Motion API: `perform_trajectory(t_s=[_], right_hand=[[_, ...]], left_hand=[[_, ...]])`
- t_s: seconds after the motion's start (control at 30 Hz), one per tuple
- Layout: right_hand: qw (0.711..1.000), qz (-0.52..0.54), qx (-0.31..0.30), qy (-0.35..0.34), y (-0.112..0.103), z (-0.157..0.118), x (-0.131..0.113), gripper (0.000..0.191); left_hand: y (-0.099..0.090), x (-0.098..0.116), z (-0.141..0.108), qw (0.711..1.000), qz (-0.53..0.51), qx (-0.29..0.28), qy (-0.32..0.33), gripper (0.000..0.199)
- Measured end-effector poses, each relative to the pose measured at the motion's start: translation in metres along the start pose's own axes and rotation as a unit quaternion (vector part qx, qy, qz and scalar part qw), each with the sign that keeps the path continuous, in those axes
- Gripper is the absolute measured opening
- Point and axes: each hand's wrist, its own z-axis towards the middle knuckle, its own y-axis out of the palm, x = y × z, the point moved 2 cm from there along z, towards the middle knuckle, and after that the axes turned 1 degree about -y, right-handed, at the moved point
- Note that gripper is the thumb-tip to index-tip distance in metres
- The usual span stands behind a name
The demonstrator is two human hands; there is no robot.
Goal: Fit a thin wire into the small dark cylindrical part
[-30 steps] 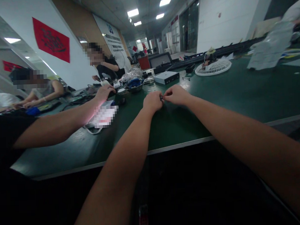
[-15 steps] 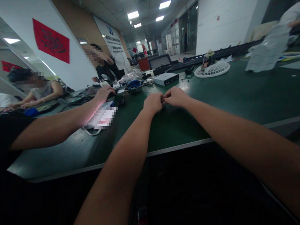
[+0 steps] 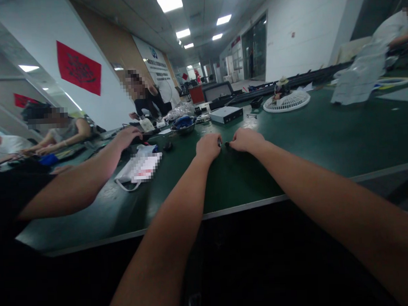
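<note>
Over the green table (image 3: 245,178), my left hand (image 3: 208,147) is closed around a small dark piece (image 3: 219,142) with a light edge, most of it hidden by the fingers. A short gap to the right, my right hand (image 3: 248,140) pinches another tiny dark piece (image 3: 227,144) between thumb and fingertips. Both pieces are too small to name. The two hands are apart, low over the tabletop.
Beyond my hands lie a white-topped box (image 3: 226,114), a bowl with blue stuff (image 3: 183,124) and a white fan grille (image 3: 286,102). At left, a co-worker's arm (image 3: 86,176) reaches past a white bag (image 3: 137,167). Clear plastic wrapping (image 3: 359,74) stands at right.
My hands, which met at the small dark piece, have drawn apart, each with a dark bit at its fingertips. The co-worker's hand at left has moved left. The view has tilted slightly.
</note>
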Motion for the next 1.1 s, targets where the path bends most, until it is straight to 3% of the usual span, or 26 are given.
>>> perform_trajectory(t_s=[0.13, 0.23, 0.37, 0.47, 0.63, 0.97, 1.1], right_hand=[[0.999, 0.003, 0.048, 0.019, -0.004, 0.001, 0.007, 0.043], [0.995, 0.027, 0.087, -0.027, -0.003, 0.007, 0.008, 0.031], [0.991, 0.039, 0.06, -0.115, 0.009, 0.015, 0.005, 0.036], [0.99, 0.023, 0.023, -0.14, 0.017, 0.017, 0.003, 0.035], [0.991, 0.023, 0.015, -0.129, 0.018, 0.018, 0.004, 0.026], [0.992, 0.042, 0.036, -0.109, 0.018, 0.02, 0.005, 0.023], [0.984, 0.136, 0.081, -0.079, 0.014, 0.023, 0.003, 0.025]], left_hand=[[0.0, -0.006, -0.001, 0.999, -0.003, 0.0, -0.037, 0.024], [0.002, -0.011, 0.0, 0.998, -0.015, -0.004, -0.069, 0.025], [0.007, -0.016, 0.002, 0.995, -0.031, -0.004, -0.093, 0.024], [0.011, -0.019, 0.004, 0.993, -0.041, 0.003, -0.107, 0.027], [0.013, -0.022, 0.005, 0.989, -0.057, 0.004, -0.133, 0.031], [0.012, -0.015, 0.004, 0.993, -0.076, 0.011, -0.087, 0.031], [0.011, -0.012, 0.005, 0.992, -0.097, 0.007, -0.075, 0.035]])
